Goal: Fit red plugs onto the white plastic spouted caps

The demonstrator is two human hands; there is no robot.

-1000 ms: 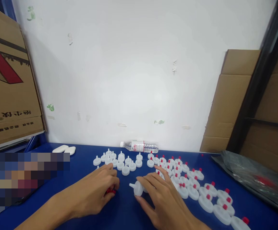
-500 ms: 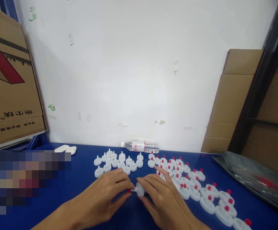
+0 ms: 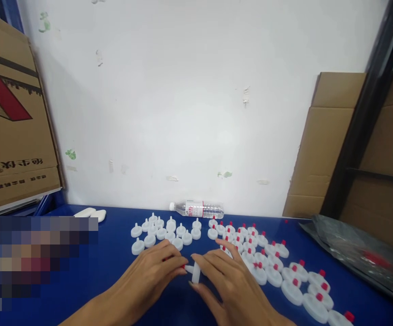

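Observation:
Between my hands is a white plastic nozzle lid (image 3: 196, 273), turned on its side with its spout pointing left. My right hand (image 3: 228, 283) grips the lid's round rim between thumb and fingers. At the spout's tip, my left hand (image 3: 152, 274) pinches a small red cap (image 3: 183, 266), mostly covered by the fingers. Beyond my left hand stand several white lids with bare spouts (image 3: 161, 233). To the right of my right hand, several lids wearing red caps (image 3: 291, 291) spread across the blue table (image 3: 115, 253).
A clear water bottle (image 3: 199, 209) lies against the white wall. Cardboard boxes stand at the left (image 3: 16, 122) and right (image 3: 325, 149). A grey plastic bag (image 3: 355, 253) lies at the right edge. Two white objects (image 3: 91, 213) rest at the back left; the area before them is pixelated.
The held lid has turned so that its rim now shows edge-on. My left fingers have closed further around the red cap at the spout. The view has shifted slightly.

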